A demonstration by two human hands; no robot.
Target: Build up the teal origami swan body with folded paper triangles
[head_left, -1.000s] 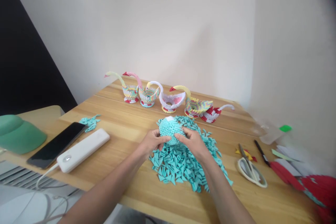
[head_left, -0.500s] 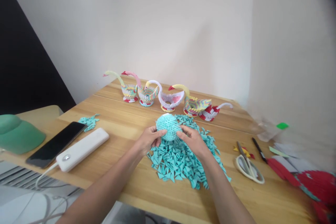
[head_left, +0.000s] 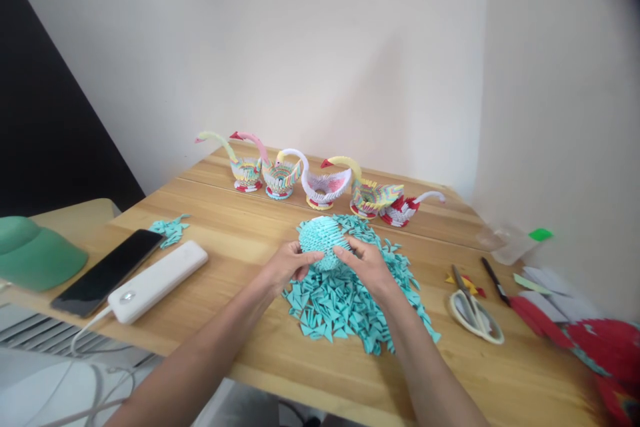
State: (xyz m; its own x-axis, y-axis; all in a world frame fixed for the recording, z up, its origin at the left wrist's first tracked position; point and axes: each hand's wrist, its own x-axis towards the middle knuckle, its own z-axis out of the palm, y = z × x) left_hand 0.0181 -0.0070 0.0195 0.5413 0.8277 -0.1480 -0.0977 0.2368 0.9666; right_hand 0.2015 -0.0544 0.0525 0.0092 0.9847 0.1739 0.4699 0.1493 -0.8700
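Observation:
Between my two hands is a rounded turquoise 3D origami piece [head_left: 323, 235], built of many folded paper units. My left hand [head_left: 290, 263] grips its left side, thumb lying on the near face. On the right side my right hand [head_left: 366, 261] grips it, its thumb close to the left one. Under and behind the piece spreads a heap of loose turquoise folded paper triangles [head_left: 345, 310]. The fingers behind the piece are partly hidden.
Several paper swans [head_left: 325, 188] stand in a row at the back. Left lie a phone [head_left: 107, 272], a white power bank [head_left: 157, 280] and a green cap [head_left: 43, 253]. Right are scissors [head_left: 475, 317], a black pen [head_left: 495, 280] and a red paper piece [head_left: 605, 347].
Both thumbs have shifted slightly inward over the near face of the turquoise piece. Both hands still hold it above the heap.

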